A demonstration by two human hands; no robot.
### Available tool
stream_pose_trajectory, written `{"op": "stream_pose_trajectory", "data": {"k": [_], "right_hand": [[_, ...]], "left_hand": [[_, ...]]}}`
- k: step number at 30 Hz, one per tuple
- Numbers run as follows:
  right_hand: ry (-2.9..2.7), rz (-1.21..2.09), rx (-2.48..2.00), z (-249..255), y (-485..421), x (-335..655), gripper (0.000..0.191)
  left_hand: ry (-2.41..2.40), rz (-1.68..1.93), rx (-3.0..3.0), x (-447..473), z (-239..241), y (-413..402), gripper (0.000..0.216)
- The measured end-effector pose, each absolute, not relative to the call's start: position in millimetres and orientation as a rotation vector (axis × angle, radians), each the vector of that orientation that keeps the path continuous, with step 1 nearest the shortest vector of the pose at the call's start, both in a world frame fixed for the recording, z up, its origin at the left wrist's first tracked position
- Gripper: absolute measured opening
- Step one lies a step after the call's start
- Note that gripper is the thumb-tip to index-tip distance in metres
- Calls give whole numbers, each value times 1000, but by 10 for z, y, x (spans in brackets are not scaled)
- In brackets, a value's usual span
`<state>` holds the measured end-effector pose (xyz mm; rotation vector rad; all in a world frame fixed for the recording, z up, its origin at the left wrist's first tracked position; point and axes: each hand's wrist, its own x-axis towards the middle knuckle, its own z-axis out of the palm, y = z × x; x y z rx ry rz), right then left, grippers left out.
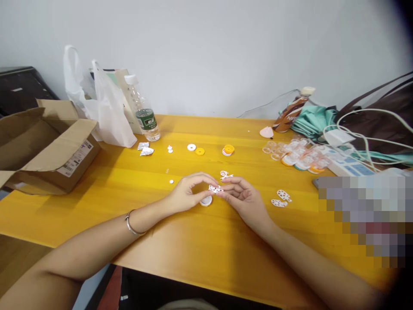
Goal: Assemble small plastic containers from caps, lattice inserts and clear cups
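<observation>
My left hand pinches a small white perforated plastic piece between thumb and forefinger. From the other side, my right hand holds the same piece with its fingertips. Just below it, a round white lid-like part lies on the table, partly behind my left thumb. Beyond my right fingers are more white cut-out pieces. Two similar flat white pieces rest to the right of my right hand. Left of my left hand is a tiny white disc.
Farther back on the wooden table lie a white ring, a yellow ring and a yellow-and-white round part. At left stand an open cardboard box and a water bottle. Clear plastic parts and a power strip occupy the right.
</observation>
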<state>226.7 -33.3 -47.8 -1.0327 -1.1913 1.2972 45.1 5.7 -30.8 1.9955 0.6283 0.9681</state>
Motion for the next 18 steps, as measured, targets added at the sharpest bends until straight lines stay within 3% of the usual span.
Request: {"op": "stream_pose_trajectory", "data": {"k": [18], "right_hand": [[-1271, 1132, -1027, -495, -312, 2229, 27]], "left_hand": [[736, 936, 1508, 546, -367, 28, 21]]}}
